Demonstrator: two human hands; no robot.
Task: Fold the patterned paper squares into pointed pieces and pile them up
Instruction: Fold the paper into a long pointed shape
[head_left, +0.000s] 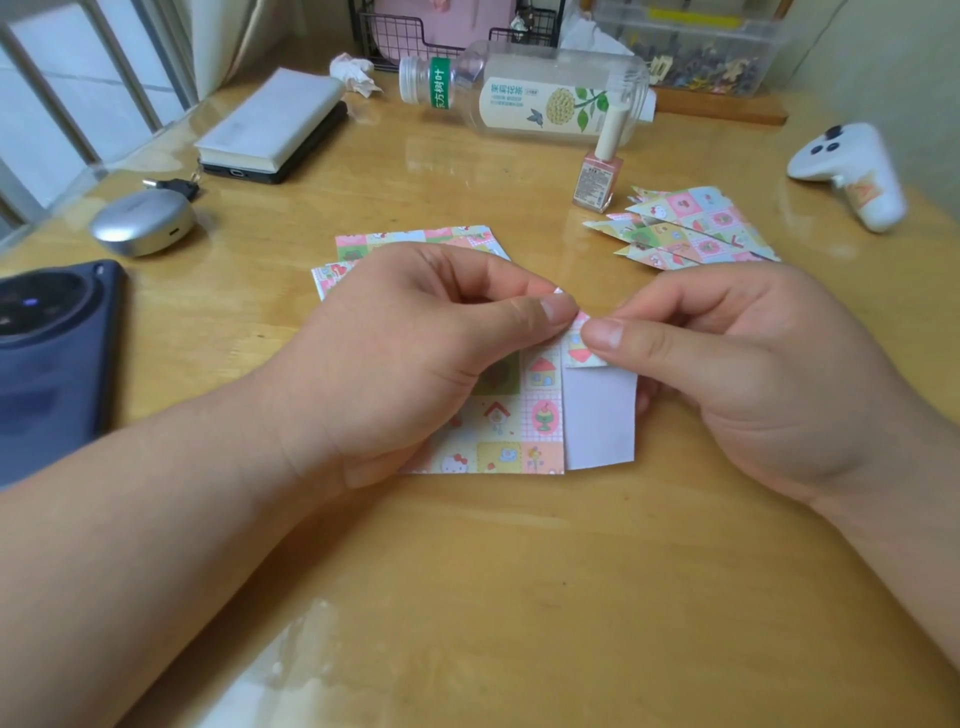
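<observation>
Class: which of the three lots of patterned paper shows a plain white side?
The patterned paper square pinched by left hand and right hand: its right part is white. The flat patterned stack behind and the folded pointed pieces show only pattern.

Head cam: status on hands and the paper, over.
Left hand and right hand both pinch paper square at its top edge. Square part folded, white back showing. Folded pile sits far right, nail polish bottle beside it, not blocking.
</observation>
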